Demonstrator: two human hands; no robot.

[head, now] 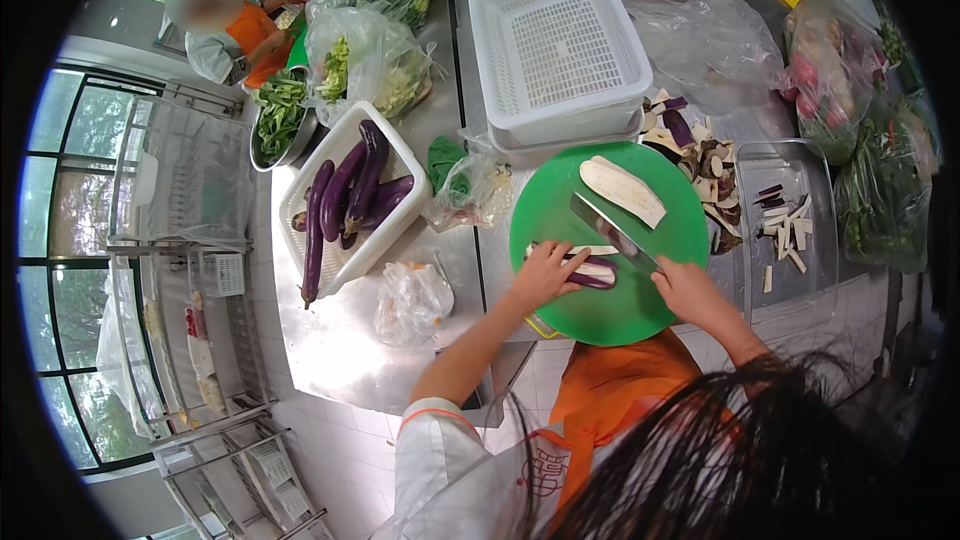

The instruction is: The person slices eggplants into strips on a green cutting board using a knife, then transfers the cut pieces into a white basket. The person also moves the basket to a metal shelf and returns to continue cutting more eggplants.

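On a round green cutting board (637, 315) lie cut pieces of eggplant. My left hand (551, 274) presses down on an eggplant piece (596, 272) with purple skin and a pale cut face; a thin pale strip lies just above it. My right hand (686, 289) grips the handle of a cleaver (615, 232), whose blade slants up and left over the board. Beyond the blade lies a long pale eggplant slice (622, 190). A clear tray (821, 270) to the right holds cut eggplant strips (786, 231). Whole eggplants (365, 180) fill a white basket (409, 240) at the left.
Eggplant trimmings (709, 165) are heaped against the board's right edge. Stacked white baskets (562, 45) stand behind it. Bagged vegetables (825, 82) crowd the right side. A crumpled plastic bag (414, 300) and a steel bowl of greens (279, 120) are at left, near another person (255, 37).
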